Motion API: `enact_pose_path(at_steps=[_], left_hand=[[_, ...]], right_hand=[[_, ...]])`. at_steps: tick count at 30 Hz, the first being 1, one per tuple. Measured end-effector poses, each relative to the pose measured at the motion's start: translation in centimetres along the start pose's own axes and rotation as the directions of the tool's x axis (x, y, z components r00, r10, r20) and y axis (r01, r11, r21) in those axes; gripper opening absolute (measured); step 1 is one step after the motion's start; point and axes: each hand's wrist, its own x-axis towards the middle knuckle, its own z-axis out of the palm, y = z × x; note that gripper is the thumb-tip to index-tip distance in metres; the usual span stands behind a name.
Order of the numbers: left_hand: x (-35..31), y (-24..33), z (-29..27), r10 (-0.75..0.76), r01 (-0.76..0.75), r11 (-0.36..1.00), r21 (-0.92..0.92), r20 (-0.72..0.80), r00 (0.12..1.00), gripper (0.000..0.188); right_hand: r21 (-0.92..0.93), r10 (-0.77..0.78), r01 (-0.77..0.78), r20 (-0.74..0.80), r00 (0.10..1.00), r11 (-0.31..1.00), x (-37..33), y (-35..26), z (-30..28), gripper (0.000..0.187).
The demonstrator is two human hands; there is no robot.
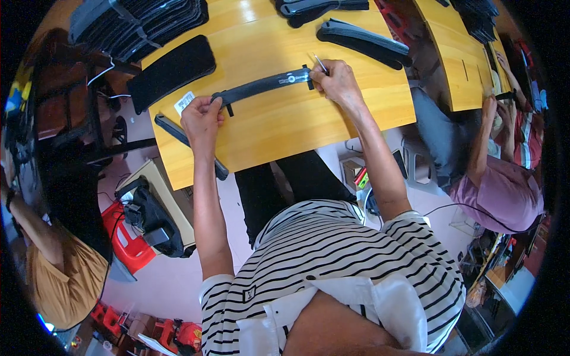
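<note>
A dark fabric strap (258,87) with white printing near its right end stretches between my hands above the yellow wooden table (297,130). Short black tabs stick out at both of its ends. My left hand (202,121) pinches the strap's left end between thumb and fingers. At the other end, my right hand (338,82) is closed around a thin pointed tool (320,62), whose tip points up and away; its exact kind is unclear. The right fingers are beside the strap's end tab. A white printed label (184,103) lies just beyond my left hand.
Flat black pieces (175,71) lie at the table's left edge, and a long dark strip (172,129) runs beneath my left wrist. Bundled black stacks (139,26) and folded strips (363,44) sit farther back. People work at both sides; a red stool (127,237) stands lower left.
</note>
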Motion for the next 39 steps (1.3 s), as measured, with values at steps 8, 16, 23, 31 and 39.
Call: enact_pose_path(at_steps=[8,16,23,31,39], left_hand=[[-0.4,1.0,0.5,-0.021,0.022,0.997,0.072,-0.021,1.000,0.016],[-0.3,0.8,0.3,-0.004,0.007,0.993,0.115,-0.027,1.000,0.016],[-0.3,1.1,0.5,0.000,0.002,0.993,0.119,-0.023,1.000,0.015],[-0.2,0.2,0.5,0.015,-0.012,0.996,0.086,-0.026,1.000,0.014],[0.1,0.2,0.5,0.032,-0.025,0.982,0.189,-0.037,0.999,0.014]], right_hand=[[-0.001,-0.018,0.018,-0.014,1.000,1.000,0.0,0.5,-0.1,0.017],[-0.019,-0.026,0.025,-0.038,0.999,1.000,0.1,0.4,0.2,0.015],[-0.055,-0.029,0.027,-0.036,0.999,0.998,0.2,0.5,0.0,0.016],[-0.071,-0.025,0.022,-0.032,0.999,0.997,0.2,0.4,0.1,0.017],[-0.264,-0.109,0.083,-0.087,0.990,0.961,0.0,0.0,0.4,0.019]])
